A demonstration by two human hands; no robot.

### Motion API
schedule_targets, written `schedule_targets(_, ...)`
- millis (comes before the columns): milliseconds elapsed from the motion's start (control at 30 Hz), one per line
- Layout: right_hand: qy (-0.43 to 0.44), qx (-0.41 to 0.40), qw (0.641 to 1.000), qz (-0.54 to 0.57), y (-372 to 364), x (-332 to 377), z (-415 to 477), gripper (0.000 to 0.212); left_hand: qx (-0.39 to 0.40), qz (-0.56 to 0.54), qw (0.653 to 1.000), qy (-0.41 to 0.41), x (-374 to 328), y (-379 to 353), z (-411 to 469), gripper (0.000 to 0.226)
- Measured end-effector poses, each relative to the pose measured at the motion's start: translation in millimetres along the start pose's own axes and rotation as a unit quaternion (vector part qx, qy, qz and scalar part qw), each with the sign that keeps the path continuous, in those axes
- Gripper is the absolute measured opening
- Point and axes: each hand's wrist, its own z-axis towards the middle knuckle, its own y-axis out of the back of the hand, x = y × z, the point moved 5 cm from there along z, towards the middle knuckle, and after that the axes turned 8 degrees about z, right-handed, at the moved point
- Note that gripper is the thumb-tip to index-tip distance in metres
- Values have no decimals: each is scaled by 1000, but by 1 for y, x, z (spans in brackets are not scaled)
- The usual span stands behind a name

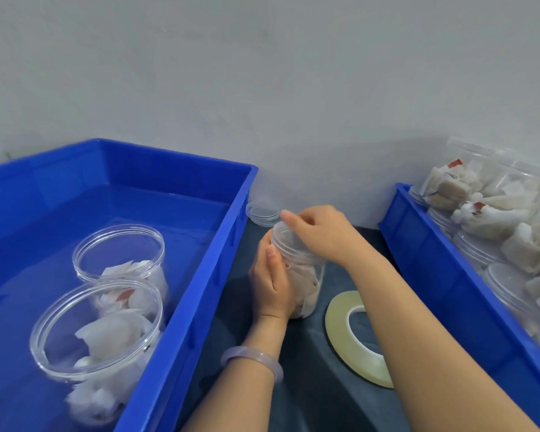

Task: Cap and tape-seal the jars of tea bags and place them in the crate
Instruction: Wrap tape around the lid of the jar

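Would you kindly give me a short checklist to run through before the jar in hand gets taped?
1. Clear plastic jar of tea bags gripped by the left hand: ok.
2. Cap seated on that jar: cannot tell; the right hand covers its mouth.
3. Stack of clear round lids near the wall, within reach: ok.
4. Pale ring-shaped roll of tape lying flat beside the jar: ok; its loose end, cannot tell.
5. Room in the blue plastic crate on the left: ok; only two clear jars stand in it.
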Motion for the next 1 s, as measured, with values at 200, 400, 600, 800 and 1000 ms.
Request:
schedule_targets(200,79,54,988,-125,-18,15,-17,66,4,-1,997,80,9,-1,-1,39)
schedule_targets(400,134,33,987,-83,-16,16,-16,45,17,19,995,99,1,0,-2,50)
schedule_targets(600,141,46,987,-60,-16,19,-15,22,8,15,990,143,11,3,-2,68)
schedule_targets(800,56,-5,994,-97,-22,18,-13,24,-14,21,991,130,7,3,-4,51)
schedule_targets(1000,10,-115,985,-126,-29,18,-21,41,-17,29,992,124,7,5,-4,37)
